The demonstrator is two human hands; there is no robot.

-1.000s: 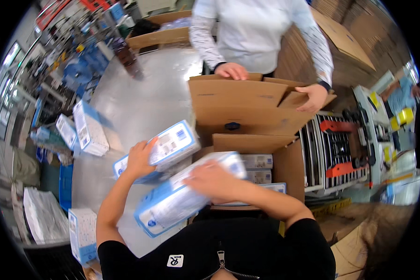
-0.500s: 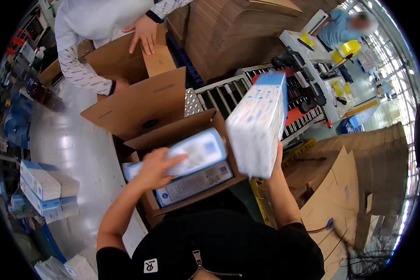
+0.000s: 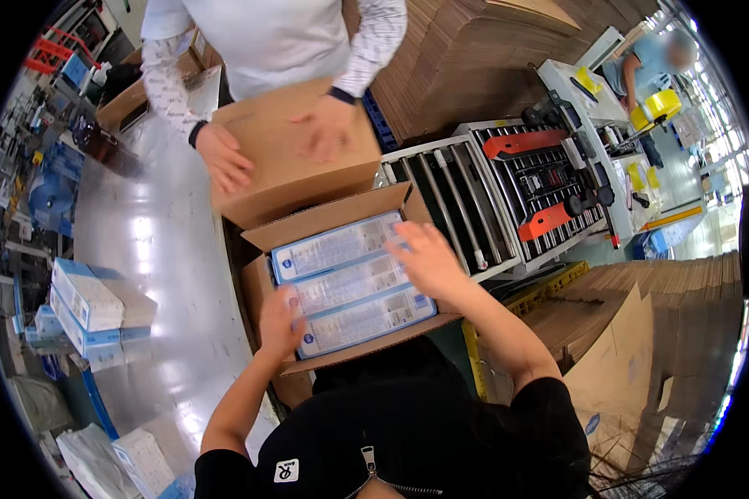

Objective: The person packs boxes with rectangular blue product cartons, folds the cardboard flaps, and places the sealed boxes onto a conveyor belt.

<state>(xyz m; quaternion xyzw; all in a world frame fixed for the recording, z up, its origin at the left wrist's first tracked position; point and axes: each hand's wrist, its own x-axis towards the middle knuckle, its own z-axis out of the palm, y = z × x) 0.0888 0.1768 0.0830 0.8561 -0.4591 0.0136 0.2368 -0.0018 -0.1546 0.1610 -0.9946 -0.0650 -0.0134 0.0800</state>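
Observation:
In front of me an open cardboard carton (image 3: 373, 347) holds three blue-and-white boxes (image 3: 354, 284) lying side by side. My left hand (image 3: 281, 323) is at their left ends, fingers stretched out and slightly blurred, gripping nothing that shows. Over the right ends of the boxes is my right hand (image 3: 429, 262), open with the fingers apart. I cannot tell whether its fingertips touch the boxes. Directly beyond, a second carton (image 3: 283, 137) has its top folded over, with a co-worker's two hands (image 3: 324, 131) at it.
A shiny metal worktop (image 3: 154, 274) runs along the left, with blue-and-white boxes (image 3: 87, 303) on it. To the right lies a roller conveyor (image 3: 458, 200) with a red-armed machine (image 3: 541, 183). Stacked flat cardboard (image 3: 682, 308) stands at the right, another stack (image 3: 449, 66) behind.
Both boxes I held are now in the carton beside the lower one, and my hands have let go. The co-worker's carton has been closed over, its raised flap now down.

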